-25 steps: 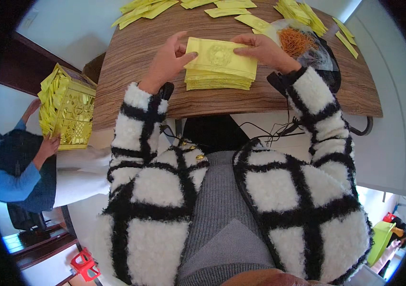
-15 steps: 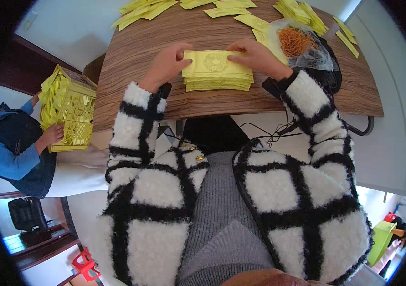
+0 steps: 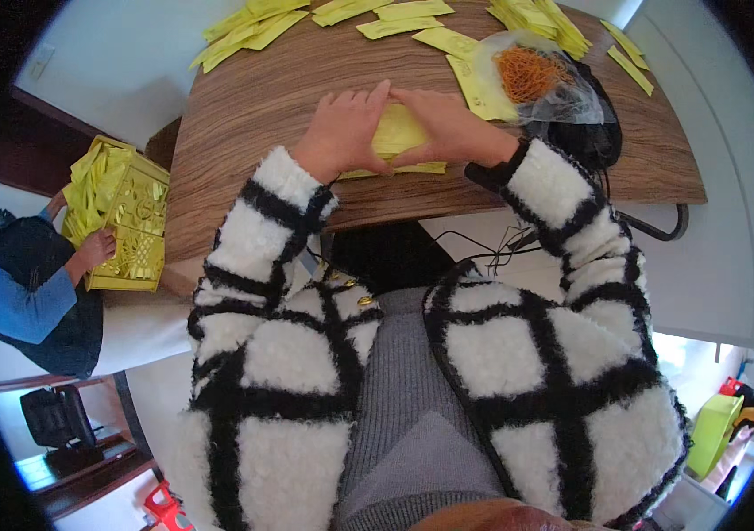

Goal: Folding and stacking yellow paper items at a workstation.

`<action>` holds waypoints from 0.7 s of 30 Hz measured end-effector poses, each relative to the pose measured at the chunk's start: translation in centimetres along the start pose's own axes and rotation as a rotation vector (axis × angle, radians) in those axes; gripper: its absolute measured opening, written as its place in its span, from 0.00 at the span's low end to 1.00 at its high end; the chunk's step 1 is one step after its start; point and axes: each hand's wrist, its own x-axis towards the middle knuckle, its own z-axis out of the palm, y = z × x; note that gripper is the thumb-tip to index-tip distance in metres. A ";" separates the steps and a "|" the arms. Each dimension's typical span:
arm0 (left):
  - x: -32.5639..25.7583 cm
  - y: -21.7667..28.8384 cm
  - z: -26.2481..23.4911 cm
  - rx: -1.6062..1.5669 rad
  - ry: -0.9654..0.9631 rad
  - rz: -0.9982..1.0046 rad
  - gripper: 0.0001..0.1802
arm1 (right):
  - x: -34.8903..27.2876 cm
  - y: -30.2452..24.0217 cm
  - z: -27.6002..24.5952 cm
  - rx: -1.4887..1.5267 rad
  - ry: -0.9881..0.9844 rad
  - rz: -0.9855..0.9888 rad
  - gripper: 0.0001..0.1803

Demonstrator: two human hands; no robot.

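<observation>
A stack of flat yellow packets (image 3: 401, 131) lies near the front edge of the wooden table (image 3: 244, 133). My left hand (image 3: 341, 133) rests over its left part, palm down with fingers stretched out. Over the right part lies my right hand (image 3: 448, 128), likewise flat and extended. The thumbs come close together at the near side and the fingertips meet at the far side, framing a patch of the top packet. Much of the stack is hidden under both hands.
Right of the stack sits a clear plastic bag (image 3: 576, 106) of orange rubber bands (image 3: 532, 73), beside a black item (image 3: 589, 142). More yellow packets (image 3: 403, 18) lie along the far edge. At left, another person (image 3: 27, 283) handles packets in a yellow crate (image 3: 142, 221).
Both hands have moved from the far corners of the stack inward over its top, and now lie flat with fingertips meeting. The view has shifted slightly.
</observation>
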 end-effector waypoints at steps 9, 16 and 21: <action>0.1 0.2 0.5 -0.017 -0.137 -0.033 0.46 | -0.1 4.7 0.1 0.246 0.214 0.111 0.26; 0.4 -0.3 1.5 -0.112 -0.092 0.002 0.39 | -3.4 12.0 -2.2 -0.240 0.211 0.321 0.20; 0.7 -0.7 1.6 -0.172 -0.106 0.028 0.37 | -3.7 11.8 -3.2 -0.305 0.173 0.414 0.25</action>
